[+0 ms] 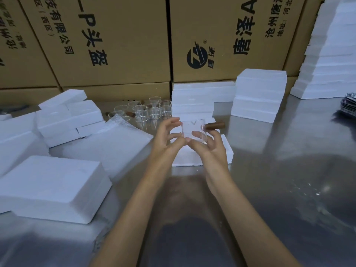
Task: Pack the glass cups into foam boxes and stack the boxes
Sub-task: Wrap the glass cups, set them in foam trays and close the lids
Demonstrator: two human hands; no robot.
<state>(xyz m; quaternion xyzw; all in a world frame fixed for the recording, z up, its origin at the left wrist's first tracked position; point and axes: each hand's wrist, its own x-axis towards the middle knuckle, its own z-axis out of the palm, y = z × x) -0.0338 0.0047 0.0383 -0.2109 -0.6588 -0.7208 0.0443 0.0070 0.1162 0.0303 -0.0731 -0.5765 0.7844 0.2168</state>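
Observation:
A clear glass cup (194,130) with a brown wooden handle (215,125) sticking out to the right hangs above an open white foam box (227,151) in the middle of the steel table. My left hand (167,137) grips the cup's left side with curled fingers. My right hand (210,147) cups it from below and from the right. Behind them stands a cluster of several more glass cups (150,112) with wooden handles.
Loose foam box halves (69,116) and a large foam box (55,187) lie at the left, with a bubble-wrap sheet (115,143) beside them. Foam stacks (258,95) rise behind and at the far right (331,54). Cardboard cartons (123,41) wall the back. Foil packets (348,106) sit at the right edge.

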